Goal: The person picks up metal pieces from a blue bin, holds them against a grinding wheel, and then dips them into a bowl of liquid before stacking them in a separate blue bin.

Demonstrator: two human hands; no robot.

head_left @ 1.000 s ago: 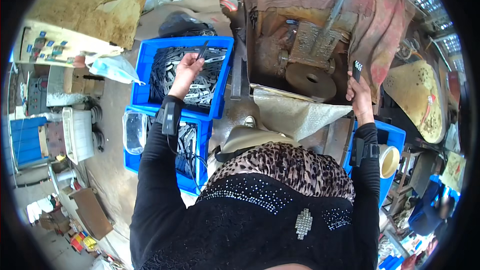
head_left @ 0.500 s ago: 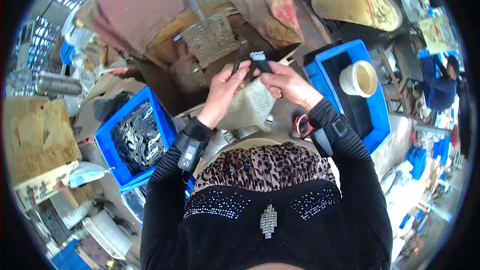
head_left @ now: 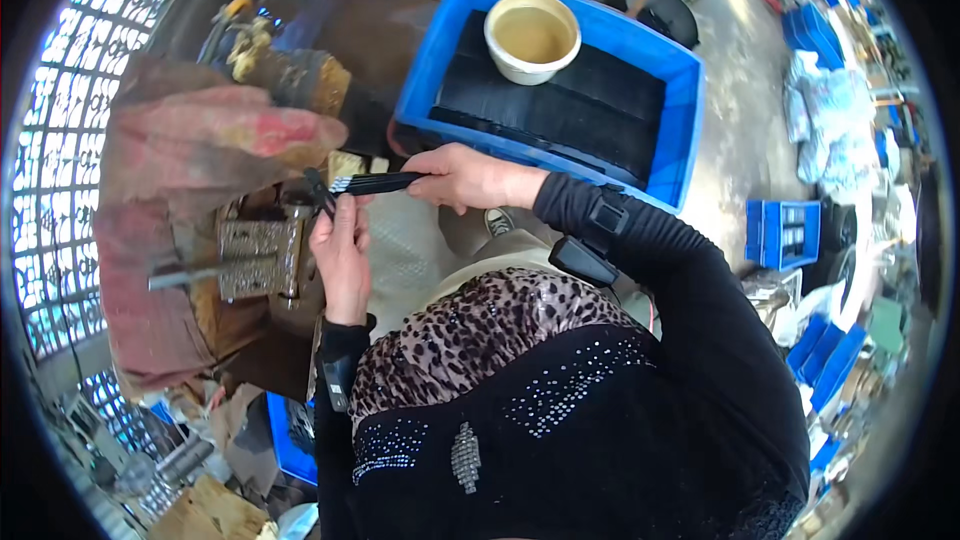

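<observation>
My right hand [head_left: 468, 178] grips a bundle of slim black strips [head_left: 385, 183] with pale metallic ends pointing left. My left hand [head_left: 343, 258] is closed, with its fingertips just under those ends. A dark, narrow piece [head_left: 320, 192] rises from its pinch and crosses close by the bundle's tips; its exact kind is too small to tell. Both hands are held in front of my body, over a whitish cloth [head_left: 400, 240] on my lap.
Beyond my right hand stands a blue crate [head_left: 690, 90] holding flat black material and a cream bucket [head_left: 532, 38] of cloudy liquid. To the left, a worn metal block [head_left: 255, 255] with a rod [head_left: 195, 274] sits by a stained reddish cloth [head_left: 150, 220]. Another blue bin [head_left: 285, 440] is lower left.
My view has turned to the right, so the crate with the bucket is now straight ahead and the metal block is at left. The bundle now lies level, its ends beside the dark piece.
</observation>
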